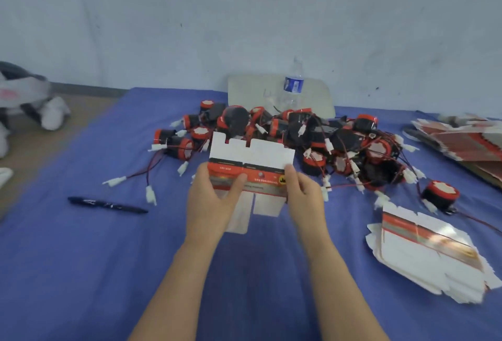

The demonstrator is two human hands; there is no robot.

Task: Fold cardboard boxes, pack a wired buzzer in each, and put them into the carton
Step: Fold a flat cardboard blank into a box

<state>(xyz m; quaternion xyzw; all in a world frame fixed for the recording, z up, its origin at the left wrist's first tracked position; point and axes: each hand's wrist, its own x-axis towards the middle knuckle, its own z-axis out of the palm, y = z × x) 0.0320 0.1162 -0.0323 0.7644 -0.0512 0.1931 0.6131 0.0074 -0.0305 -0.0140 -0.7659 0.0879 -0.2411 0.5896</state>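
Head view: one unfolded cardboard box (252,158) hangs above the blue tabletop (81,259), in front of the person. The left grip (212,204) pinches its left end, and the right grip (304,193) clasps its right edge. Its long axis runs left to right, the print is upside down, and the tall white flaps point away toward a heap of wired buzzers (298,134), too tangled to count. One lone buzzer (440,195) sits apart at right. Two stacks of flat boxes lie there, one near (423,253) and one far (467,139). One pen (107,205) lies at left and one bottle (293,85) stands behind.
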